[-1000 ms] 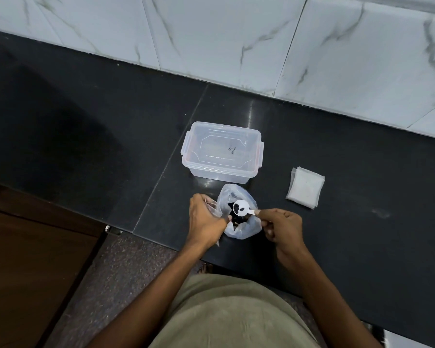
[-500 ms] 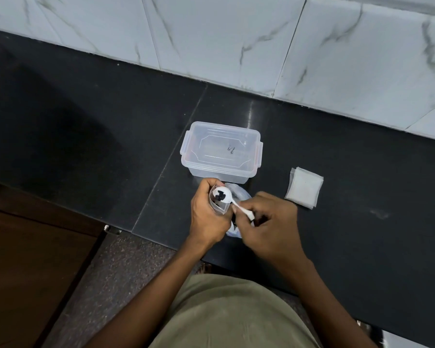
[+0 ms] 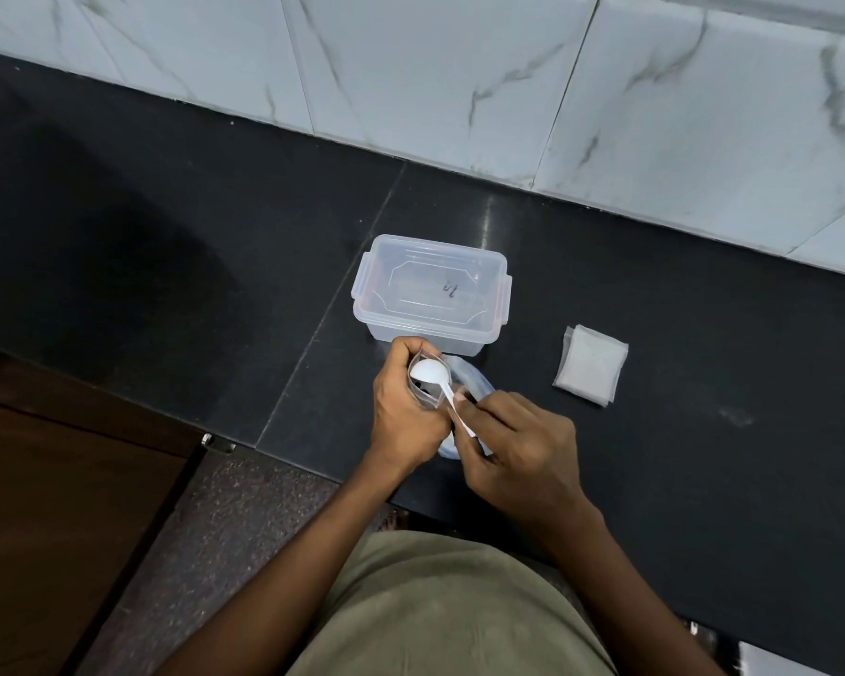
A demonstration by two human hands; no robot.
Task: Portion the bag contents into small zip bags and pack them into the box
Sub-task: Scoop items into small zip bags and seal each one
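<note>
Head view, inspector A: Left hand (image 3: 403, 412) observed above the near edge of the black counter (image 3: 654, 334), fingers curled round a small zip bag (image 3: 428, 395), holding its mouth up and open.

Inspector B: Confirmed. And the right?

A: Right hand (image 3: 513, 448) pinches the handle of a white plastic spoon (image 3: 430, 375) between thumb and fingers. The spoon's bowl sits at the mouth of the small zip bag, turned so its pale underside faces the camera. A few dark pieces show inside the bag below the bowl; what they are cannot be told.

B: Location of the supply bag?

A: A clear plastic bag (image 3: 472, 383) lies on the counter directly beneath and behind both hands, mostly hidden by them. Its contents are not visible.

B: The box?

A: A clear plastic box (image 3: 430, 297) stands on the counter just beyond the hands, lid on, side clips visible, a small dark mark on the lid.

B: Other items?

A: A stack of empty small bags (image 3: 590, 370) lies flat on the counter to the right of the box, well apart from both hands. Marbled white wall tiles (image 3: 459, 80) run behind the counter.
</note>
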